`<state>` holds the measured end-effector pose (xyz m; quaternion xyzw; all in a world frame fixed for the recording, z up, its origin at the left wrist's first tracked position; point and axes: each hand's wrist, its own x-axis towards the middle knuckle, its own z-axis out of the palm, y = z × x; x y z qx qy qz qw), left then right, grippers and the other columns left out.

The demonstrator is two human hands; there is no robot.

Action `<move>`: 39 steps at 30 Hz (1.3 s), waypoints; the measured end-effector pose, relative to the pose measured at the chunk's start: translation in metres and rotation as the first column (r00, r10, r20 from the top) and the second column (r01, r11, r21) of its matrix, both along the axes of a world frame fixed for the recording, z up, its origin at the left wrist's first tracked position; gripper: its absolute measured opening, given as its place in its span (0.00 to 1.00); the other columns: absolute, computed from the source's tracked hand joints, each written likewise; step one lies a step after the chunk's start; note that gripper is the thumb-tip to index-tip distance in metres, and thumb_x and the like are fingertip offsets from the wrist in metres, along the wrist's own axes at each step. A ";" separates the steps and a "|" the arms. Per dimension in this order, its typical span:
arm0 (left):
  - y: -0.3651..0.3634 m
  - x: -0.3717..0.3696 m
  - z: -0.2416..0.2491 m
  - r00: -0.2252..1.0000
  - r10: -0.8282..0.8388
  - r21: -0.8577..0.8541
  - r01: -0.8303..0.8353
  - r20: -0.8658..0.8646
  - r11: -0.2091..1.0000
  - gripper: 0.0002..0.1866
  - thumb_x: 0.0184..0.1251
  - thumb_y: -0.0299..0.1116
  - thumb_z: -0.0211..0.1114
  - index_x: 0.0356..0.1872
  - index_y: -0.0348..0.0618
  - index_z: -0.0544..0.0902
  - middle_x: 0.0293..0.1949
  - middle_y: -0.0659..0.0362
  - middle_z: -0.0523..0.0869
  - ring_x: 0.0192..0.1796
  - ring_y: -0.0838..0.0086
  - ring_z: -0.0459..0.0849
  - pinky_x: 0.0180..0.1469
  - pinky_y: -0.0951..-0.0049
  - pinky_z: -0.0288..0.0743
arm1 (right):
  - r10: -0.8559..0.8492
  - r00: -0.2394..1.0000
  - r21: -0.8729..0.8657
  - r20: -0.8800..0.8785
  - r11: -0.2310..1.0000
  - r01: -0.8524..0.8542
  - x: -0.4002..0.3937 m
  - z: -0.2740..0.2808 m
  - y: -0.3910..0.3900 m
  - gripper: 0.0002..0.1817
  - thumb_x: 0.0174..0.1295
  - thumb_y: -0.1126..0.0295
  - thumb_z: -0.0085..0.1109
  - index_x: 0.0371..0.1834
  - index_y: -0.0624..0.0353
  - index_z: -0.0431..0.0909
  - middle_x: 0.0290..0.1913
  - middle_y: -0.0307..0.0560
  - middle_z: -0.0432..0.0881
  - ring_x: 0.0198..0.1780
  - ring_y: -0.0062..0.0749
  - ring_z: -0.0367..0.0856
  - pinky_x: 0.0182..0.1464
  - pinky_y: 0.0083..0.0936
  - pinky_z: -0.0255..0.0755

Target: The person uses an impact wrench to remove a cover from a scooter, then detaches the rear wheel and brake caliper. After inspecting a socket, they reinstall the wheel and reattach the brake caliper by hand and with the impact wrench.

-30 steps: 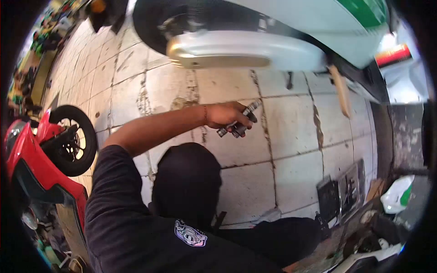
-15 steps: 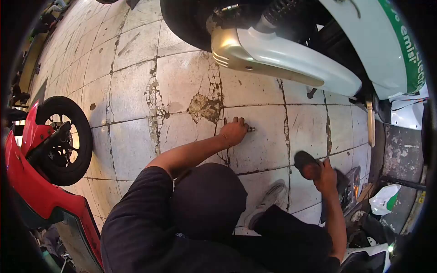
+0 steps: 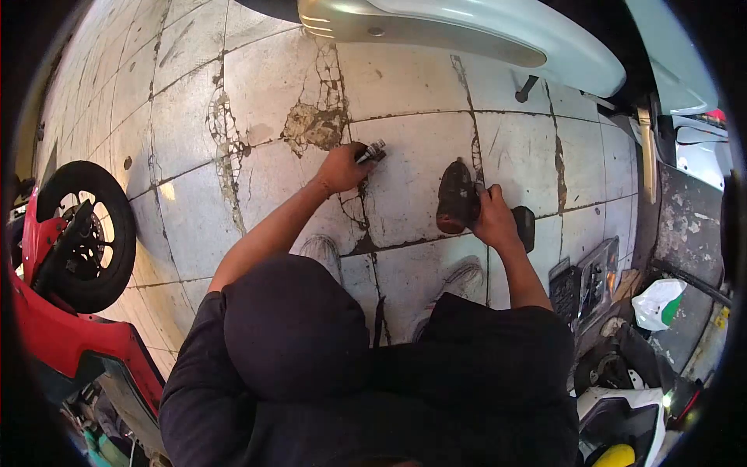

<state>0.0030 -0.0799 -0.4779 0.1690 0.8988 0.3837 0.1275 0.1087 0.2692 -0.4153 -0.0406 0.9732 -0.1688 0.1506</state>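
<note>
My left hand (image 3: 342, 170) is closed around a small metal socket (image 3: 374, 150), whose ribbed end sticks out past my fingers over the tiles. Something dark shows just under it, too small to name. In my right hand (image 3: 496, 218) I grip a cordless impact wrench (image 3: 457, 194) by its handle. The dark body of the wrench lies left of my fingers, its narrow end pointing toward the scooter, and its battery (image 3: 525, 229) shows on the other side of my hand. The two hands are apart, both above the floor.
The scooter's white and gold swingarm cover (image 3: 467, 31) spans the top. Cracked white tiles (image 3: 412, 187) make up the floor. A red motorcycle's front wheel (image 3: 89, 233) stands left. An open tool case (image 3: 595, 284) and a white-green bag (image 3: 658, 303) lie right.
My left hand has come up off the floor with the socket. My right hand has brought the impact wrench inward, nearer the left hand. The view has tilted down, and both shoes now show.
</note>
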 end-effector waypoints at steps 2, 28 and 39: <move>-0.006 -0.004 0.017 0.903 0.063 0.115 -0.123 0.425 0.986 0.19 0.57 0.42 0.70 0.38 0.33 0.84 0.28 0.47 0.85 0.31 0.65 0.85 0.38 0.65 0.77 | -0.030 0.998 -0.049 0.046 0.998 0.032 0.001 -0.003 -0.001 0.41 0.42 0.71 0.73 0.65 0.56 0.68 0.50 0.56 0.68 0.49 0.56 0.78 0.49 0.44 0.76; 0.064 0.013 0.217 0.725 -0.482 0.749 -0.071 0.493 0.659 0.18 0.76 0.34 0.56 0.58 0.31 0.76 0.42 0.56 0.79 0.29 0.75 0.83 0.28 0.77 0.82 | 0.003 0.882 -0.810 0.472 -0.394 0.435 -0.023 0.119 -0.073 0.22 0.72 0.63 0.53 0.64 0.61 0.65 0.48 0.54 0.82 0.44 0.38 0.86 0.46 0.36 0.84; 0.060 0.021 0.211 0.791 -0.460 0.806 -0.069 0.403 0.588 0.15 0.75 0.32 0.56 0.54 0.29 0.76 0.44 0.55 0.78 0.31 0.74 0.85 0.28 0.75 0.81 | 0.047 0.904 -0.832 0.425 -0.373 0.411 -0.020 0.111 -0.068 0.18 0.74 0.63 0.50 0.60 0.61 0.68 0.47 0.54 0.82 0.47 0.39 0.85 0.48 0.38 0.82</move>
